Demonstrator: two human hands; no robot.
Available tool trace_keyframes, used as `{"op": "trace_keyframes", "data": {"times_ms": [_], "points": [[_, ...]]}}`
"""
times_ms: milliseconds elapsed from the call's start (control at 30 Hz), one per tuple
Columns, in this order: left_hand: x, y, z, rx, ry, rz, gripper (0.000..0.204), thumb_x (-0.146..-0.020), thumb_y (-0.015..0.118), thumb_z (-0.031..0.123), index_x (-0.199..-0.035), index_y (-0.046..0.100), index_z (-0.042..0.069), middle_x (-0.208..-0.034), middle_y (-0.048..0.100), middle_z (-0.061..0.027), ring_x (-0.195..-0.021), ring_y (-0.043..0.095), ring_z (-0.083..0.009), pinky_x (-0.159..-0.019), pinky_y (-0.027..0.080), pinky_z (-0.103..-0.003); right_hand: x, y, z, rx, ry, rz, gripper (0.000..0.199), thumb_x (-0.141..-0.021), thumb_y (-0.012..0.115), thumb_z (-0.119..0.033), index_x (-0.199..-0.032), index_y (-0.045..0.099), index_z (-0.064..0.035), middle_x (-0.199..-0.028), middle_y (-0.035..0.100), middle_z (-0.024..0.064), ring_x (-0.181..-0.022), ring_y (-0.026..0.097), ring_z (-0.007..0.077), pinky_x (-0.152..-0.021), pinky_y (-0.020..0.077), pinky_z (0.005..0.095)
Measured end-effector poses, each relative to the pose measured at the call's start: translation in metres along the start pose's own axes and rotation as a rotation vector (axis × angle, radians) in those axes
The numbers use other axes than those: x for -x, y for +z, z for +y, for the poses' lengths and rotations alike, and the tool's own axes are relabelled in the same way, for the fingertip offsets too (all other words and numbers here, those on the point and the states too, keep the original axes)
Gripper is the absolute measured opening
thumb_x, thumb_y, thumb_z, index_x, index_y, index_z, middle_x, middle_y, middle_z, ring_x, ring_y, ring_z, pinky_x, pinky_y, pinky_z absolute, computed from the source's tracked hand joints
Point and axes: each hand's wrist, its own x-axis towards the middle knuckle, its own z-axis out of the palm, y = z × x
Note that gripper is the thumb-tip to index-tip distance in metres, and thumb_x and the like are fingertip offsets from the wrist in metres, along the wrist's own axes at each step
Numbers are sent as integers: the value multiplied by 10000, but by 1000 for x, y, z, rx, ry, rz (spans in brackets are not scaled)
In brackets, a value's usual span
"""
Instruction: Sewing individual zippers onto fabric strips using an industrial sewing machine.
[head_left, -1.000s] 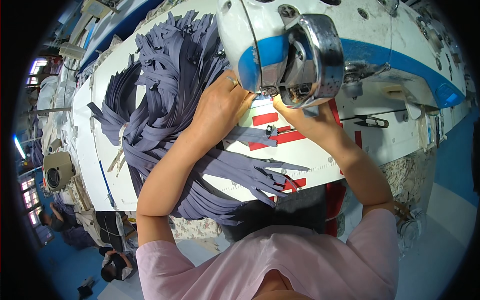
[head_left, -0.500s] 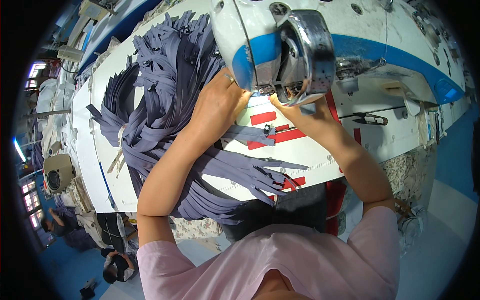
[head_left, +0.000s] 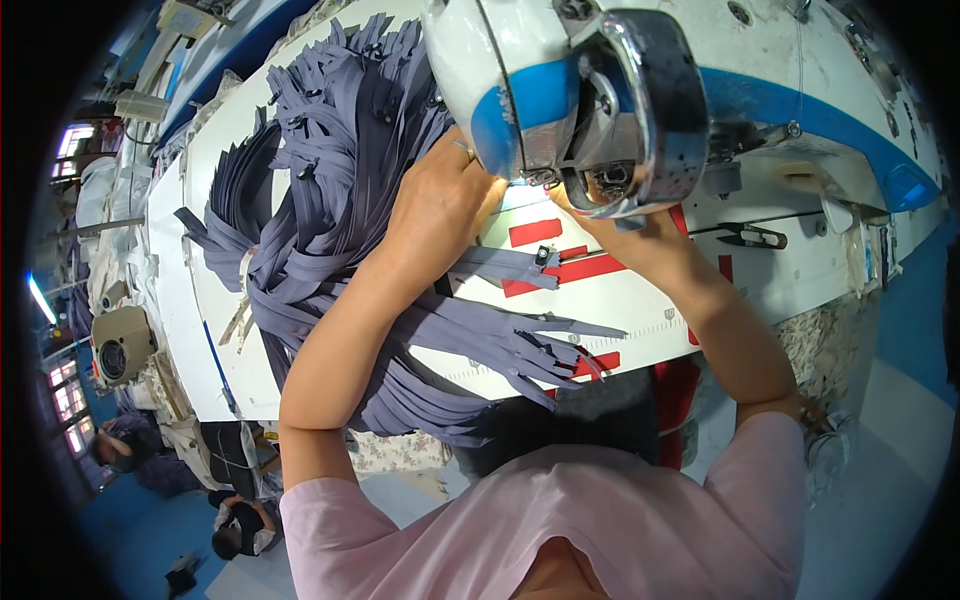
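My left hand (head_left: 438, 205) is closed beside the needle area of a white and blue sewing machine (head_left: 540, 95), fingertips bent down toward the bed. Whatever it pinches is hidden. My right hand (head_left: 625, 235) reaches in from the other side; the machine head covers most of its fingers. A large bundle of grey-blue zippers (head_left: 345, 180) lies left of my left hand, and more trail under my left forearm. One zipper end (head_left: 510, 266) with a dark slider (head_left: 543, 256) pokes out below my left wrist, on the white table.
Thread snips (head_left: 752, 237) lie right of my right forearm. Red tape strips (head_left: 537, 233) and a printed ruler scale mark the white tabletop (head_left: 650, 290). Zipper ends (head_left: 545, 350) hang toward the table's near edge. Two other people (head_left: 240, 525) sit at the far left.
The view has shifted slightly, so the machine appears a little farther right. Both hands stay beside the needle area, with no clear change in hold.
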Motion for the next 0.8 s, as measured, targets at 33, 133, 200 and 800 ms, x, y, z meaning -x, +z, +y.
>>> {"op": "trace_keyframes", "data": {"times_ms": [33, 133, 200, 800], "points": [[0, 1, 0, -12, -18, -16, 139, -782, 716, 46, -859, 624, -23, -925, 597, -167, -883, 618, -346, -707, 524, -438, -1, 0, 0, -63, 7, -9, 531, -1054, 419, -204, -1547, 222, -185, -1555, 278, 126, -1435, 302, 258, -1189, 312, 451], [-2, 4, 1, -10, -14, -1, 149, -774, 712, 40, -878, 624, -20, -927, 598, -165, -887, 618, -343, -707, 525, -438, -13, 1, 5, -253, 30, -39, 533, -1047, 430, -192, -1541, 231, -177, -1546, 288, 128, -1419, 320, 253, -1176, 327, 436], [-1, 4, -2, -47, 2, -3, 171, -771, 701, 32, -912, 618, -18, -930, 599, -164, -893, 616, -345, -719, 526, -437, -11, -2, 6, -378, 44, -49, 534, -1042, 437, -184, -1538, 238, -171, -1540, 295, 128, -1408, 331, 249, -1167, 337, 426], [-1, 5, 2, -21, -36, 4, 201, -782, 698, 61, -936, 593, -15, -941, 605, -163, -905, 621, -349, -719, 529, -444, -15, -39, 26, -1410, 185, -145, 545, -1002, 504, -114, -1506, 297, -119, -1486, 359, 136, -1311, 437, 217, -1089, 427, 335]]}}
